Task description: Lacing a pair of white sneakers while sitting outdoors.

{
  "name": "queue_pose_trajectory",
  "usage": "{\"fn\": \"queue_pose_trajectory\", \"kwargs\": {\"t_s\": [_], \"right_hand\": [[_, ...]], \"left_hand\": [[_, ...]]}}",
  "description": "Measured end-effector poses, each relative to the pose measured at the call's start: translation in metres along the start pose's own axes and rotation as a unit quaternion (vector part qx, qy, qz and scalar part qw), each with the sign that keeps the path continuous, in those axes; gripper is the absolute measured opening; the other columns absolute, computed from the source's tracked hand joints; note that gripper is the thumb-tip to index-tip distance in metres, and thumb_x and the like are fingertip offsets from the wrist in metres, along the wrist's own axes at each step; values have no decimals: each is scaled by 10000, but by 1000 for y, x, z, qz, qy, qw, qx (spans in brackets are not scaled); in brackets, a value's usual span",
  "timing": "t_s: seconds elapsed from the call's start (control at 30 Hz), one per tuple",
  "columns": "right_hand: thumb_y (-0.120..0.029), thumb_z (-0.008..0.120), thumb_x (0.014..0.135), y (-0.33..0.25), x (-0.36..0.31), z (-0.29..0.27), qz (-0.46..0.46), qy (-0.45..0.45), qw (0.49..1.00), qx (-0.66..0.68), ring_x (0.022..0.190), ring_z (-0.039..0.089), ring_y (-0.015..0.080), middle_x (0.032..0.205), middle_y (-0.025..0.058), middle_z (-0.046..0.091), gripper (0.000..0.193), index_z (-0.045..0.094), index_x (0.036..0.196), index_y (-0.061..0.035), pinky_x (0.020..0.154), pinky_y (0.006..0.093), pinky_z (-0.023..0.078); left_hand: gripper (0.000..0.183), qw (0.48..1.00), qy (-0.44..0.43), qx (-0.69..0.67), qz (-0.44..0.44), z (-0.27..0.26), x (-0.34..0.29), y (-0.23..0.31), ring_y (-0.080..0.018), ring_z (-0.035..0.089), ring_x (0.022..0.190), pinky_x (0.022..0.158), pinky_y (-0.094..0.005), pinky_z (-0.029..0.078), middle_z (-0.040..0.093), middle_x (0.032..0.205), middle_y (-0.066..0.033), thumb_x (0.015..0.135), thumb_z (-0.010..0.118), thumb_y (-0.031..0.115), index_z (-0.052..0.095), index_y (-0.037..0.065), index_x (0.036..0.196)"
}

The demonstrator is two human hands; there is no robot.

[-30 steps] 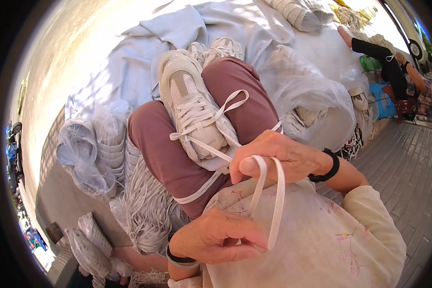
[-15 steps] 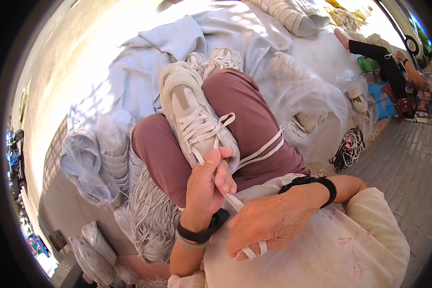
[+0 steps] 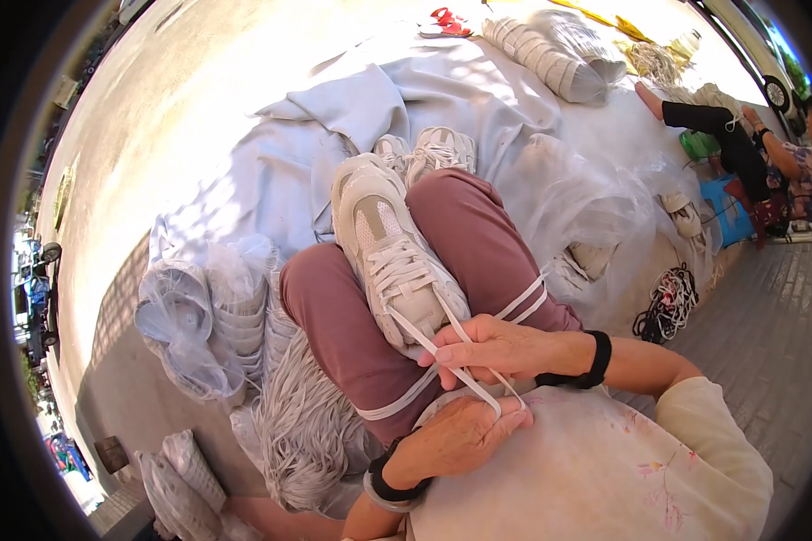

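A beige sneaker (image 3: 395, 248) rests between my knees, toe pointing away from me. Its flat off-white shoelace (image 3: 451, 311) is threaded through the eyelets, and two strands stretch from the top of the shoe toward my body. My left hand (image 3: 465, 437) is closed low at my belly, pinching lace between thumb and fingertips. Just above it, my right hand (image 3: 496, 347) closes around the strands near the shoe's heel. White laces (image 3: 404, 401) also circle both my legs. Beyond my knees sits another pair of similar sneakers (image 3: 440, 151).
A thick bundle of pale laces (image 3: 302, 424) hangs beside my left leg. Stacked shoe parts in clear plastic (image 3: 176, 311) lie farther left. On the right are a plastic bag (image 3: 586, 203) and tangled dark and white cords (image 3: 668, 302). Another person (image 3: 789, 171) sits at far right.
My hands have crossed over: the right went up toward the shoe's heel, the left down toward my belly. A lace loop near the eyelets is pulled out straight. The view has shifted.
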State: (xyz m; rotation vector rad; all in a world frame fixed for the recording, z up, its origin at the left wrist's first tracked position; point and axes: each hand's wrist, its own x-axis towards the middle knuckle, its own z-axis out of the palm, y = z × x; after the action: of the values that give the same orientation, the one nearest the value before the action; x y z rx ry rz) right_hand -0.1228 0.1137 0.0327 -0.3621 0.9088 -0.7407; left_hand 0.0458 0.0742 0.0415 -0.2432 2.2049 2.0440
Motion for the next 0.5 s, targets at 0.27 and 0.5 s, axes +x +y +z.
{"fn": "queue_pose_trajectory", "kwargs": {"t_s": [0.27, 0.5], "right_hand": [[-308, 480, 1009, 7, 6, -14, -16, -12, 999, -26, 584, 412, 16, 660, -67, 487, 289, 638, 1007, -67, 475, 180, 323], [-295, 473, 1006, 5, 12, -12, -46, -46, 996, -56, 595, 428, 19, 675, -60, 514, 297, 640, 1022, -50, 496, 189, 347]], "left_hand": [[182, 920, 365, 26, -139, -62, -19, 9, -211, 614, 655, 597, -317, 463, 620, 774, -119, 958, 546, 147, 620, -7, 894], [76, 871, 406, 269, -72, -90, 14, -17, -259, 616, 679, 615, -332, 478, 607, 846, -116, 858, 625, 16, 630, 28, 933]]}}
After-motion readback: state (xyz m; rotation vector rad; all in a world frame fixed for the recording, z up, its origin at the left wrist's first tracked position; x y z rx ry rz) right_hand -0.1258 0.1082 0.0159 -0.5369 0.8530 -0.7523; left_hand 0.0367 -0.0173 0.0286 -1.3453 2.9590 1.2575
